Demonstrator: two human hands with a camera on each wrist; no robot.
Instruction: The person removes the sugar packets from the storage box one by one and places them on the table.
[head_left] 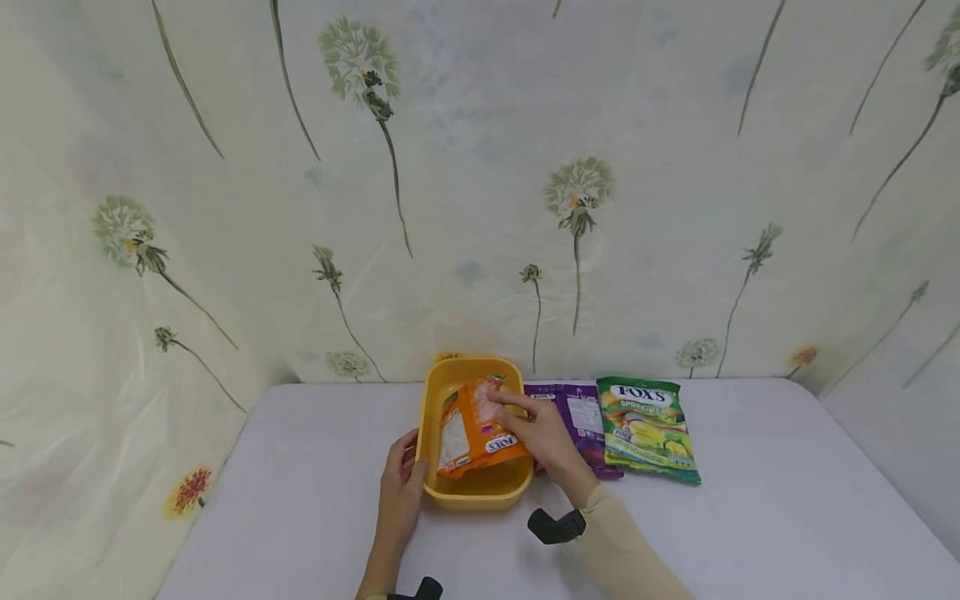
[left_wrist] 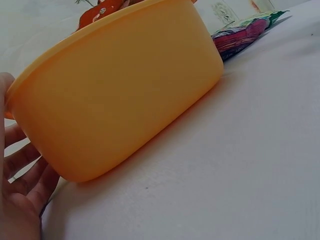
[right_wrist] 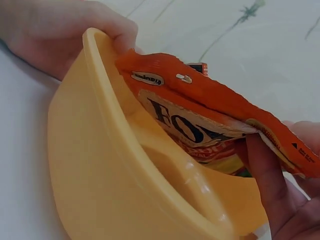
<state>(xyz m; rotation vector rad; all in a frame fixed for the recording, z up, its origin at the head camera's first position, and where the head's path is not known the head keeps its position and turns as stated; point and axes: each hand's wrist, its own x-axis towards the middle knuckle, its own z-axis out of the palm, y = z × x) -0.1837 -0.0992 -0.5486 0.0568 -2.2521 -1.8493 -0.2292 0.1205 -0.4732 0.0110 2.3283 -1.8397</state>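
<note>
A yellow plastic basin [head_left: 480,501] stands on the white table. My left hand [head_left: 401,492] holds its left side, with the thumb at the rim and the fingers along the outer wall [left_wrist: 120,90]. Over the basin's opening, my right hand [head_left: 546,433] pinches an orange Fox's candy bag [head_left: 465,429] by its edge. In the right wrist view the bag [right_wrist: 210,95] tilts above the rim, a finger under its near edge. Its lower part sits inside the basin.
Right of the basin lies a purple candy bag [head_left: 585,417], partly hidden by my right hand. Beside it is a green Fox's candy bag [head_left: 648,429]. A flower-patterned sheet [head_left: 465,208] hangs behind the table [head_left: 757,500].
</note>
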